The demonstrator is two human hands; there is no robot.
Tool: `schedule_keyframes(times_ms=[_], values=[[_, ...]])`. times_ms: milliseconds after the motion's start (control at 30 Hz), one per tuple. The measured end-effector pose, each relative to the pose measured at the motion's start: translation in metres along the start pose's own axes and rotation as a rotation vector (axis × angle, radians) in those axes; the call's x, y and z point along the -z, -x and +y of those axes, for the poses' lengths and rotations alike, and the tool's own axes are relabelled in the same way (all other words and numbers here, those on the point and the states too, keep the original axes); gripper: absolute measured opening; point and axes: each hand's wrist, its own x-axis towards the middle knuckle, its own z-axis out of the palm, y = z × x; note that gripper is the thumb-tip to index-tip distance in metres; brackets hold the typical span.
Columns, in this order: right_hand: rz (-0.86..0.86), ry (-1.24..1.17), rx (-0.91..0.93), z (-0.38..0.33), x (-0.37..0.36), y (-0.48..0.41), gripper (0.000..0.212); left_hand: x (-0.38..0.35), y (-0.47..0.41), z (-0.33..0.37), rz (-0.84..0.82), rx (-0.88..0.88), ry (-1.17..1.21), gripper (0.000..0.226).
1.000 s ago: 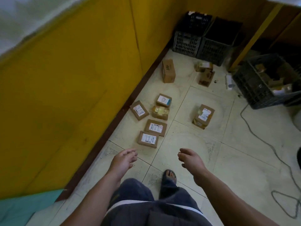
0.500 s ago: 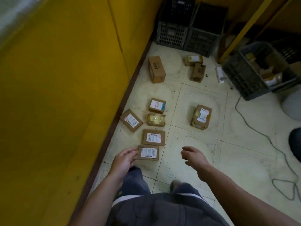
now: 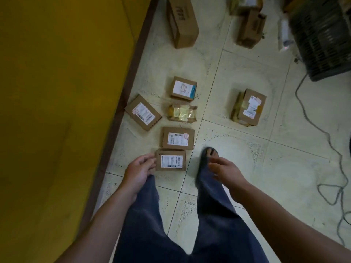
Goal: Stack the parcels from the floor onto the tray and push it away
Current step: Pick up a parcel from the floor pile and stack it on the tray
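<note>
Stepped closer and reached down toward nearest parcel [image 3: 170,160] on floor [image 3: 284,168].
Held left hand [image 3: 139,168] loosely open just beside that parcel, right hand [image 3: 226,171] relaxed and empty on its other side.

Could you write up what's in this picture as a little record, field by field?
Setting: pale tiled floor beside a yellow wall
Nearest parcel: flat brown cardboard parcel with a white label, lying flat
Left hand: beside that parcel, holding nothing
Right hand: relaxed, empty
Also on floor: yellow-taped parcel, dark plastic crate
Tray: not in view
</note>
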Motion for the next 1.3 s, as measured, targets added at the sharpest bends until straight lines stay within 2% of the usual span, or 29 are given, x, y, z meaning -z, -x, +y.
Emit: schedule_keyframes(times_ms=[200, 333, 467, 567, 600, 700, 733, 900, 1067, 1200, 1300], values=[[-0.071, 0.009, -0.133, 0.016, -0.015, -0.138, 0.032, -0.034, -0.128, -0.040, 0.050, 0.130, -0.026, 0.025], [-0.088, 0.087, -0.174, 0.048, -0.036, -0.228, 0.018, -0.057, -0.212, -0.068, 0.064, 0.171, -0.090, 0.026], [-0.090, 0.263, -0.165, 0.090, -0.055, -0.327, 0.048, -0.071, -0.286, -0.097, 0.043, 0.194, -0.151, 0.030], [-0.004, 0.361, -0.195, 0.141, -0.068, -0.410, 0.068, -0.080, -0.337, -0.116, 0.044, 0.192, -0.265, 0.039], [0.002, 0.373, -0.207, 0.137, -0.074, -0.414, 0.064, -0.084, -0.351, -0.122, 0.039, 0.189, -0.290, 0.043], [0.017, 0.303, -0.202, 0.120, -0.093, -0.419, 0.029, -0.097, -0.387, -0.139, 0.026, 0.181, -0.331, 0.054], [0.035, 0.302, -0.200, 0.123, -0.096, -0.427, 0.023, -0.100, -0.395, -0.145, 0.019, 0.182, -0.344, 0.056], [0.045, 0.230, -0.174, 0.138, -0.105, -0.446, 0.027, -0.108, -0.424, -0.170, 0.009, 0.220, -0.414, 0.061], [0.041, 0.191, -0.159, 0.142, -0.108, -0.451, 0.027, -0.112, -0.434, -0.175, -0.013, 0.205, -0.397, 0.035], [0.050, 0.120, -0.163, 0.147, -0.105, -0.441, 0.028, -0.111, -0.426, -0.174, 0.000, 0.190, -0.400, 0.045], [0.055, 0.088, -0.159, 0.147, -0.097, -0.427, 0.025, -0.110, -0.409, -0.167, -0.004, 0.183, -0.359, 0.041]])
